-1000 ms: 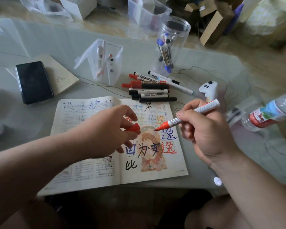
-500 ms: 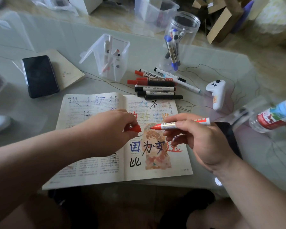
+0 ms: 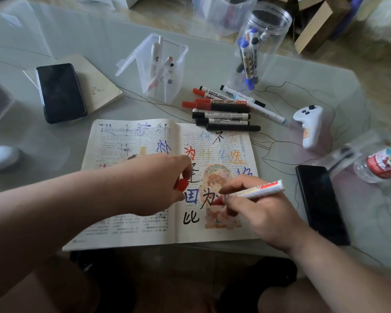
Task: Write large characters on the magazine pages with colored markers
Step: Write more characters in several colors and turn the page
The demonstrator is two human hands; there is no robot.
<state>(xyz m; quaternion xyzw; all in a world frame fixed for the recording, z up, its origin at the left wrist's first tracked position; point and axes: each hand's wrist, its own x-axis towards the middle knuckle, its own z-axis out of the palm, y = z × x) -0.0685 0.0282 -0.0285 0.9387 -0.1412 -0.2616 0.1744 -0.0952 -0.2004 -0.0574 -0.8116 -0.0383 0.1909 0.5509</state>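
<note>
Open magazine [image 3: 131, 136] lies flat, pages scrawled with big coloured characters — uncapped red marker [image 3: 257, 189] tilted, tip on its right page.

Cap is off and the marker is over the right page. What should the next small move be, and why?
Probably set the tip down and start a stroke. The right hand grips the red marker uncapped, tip low over the right page of the magazine beside black characters, while the left hand pinches the red cap aside.

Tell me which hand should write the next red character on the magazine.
Right. The right hand grips the uncapped red marker, its tip over the right page of the magazine; the left hand only pinches the red cap.
</note>
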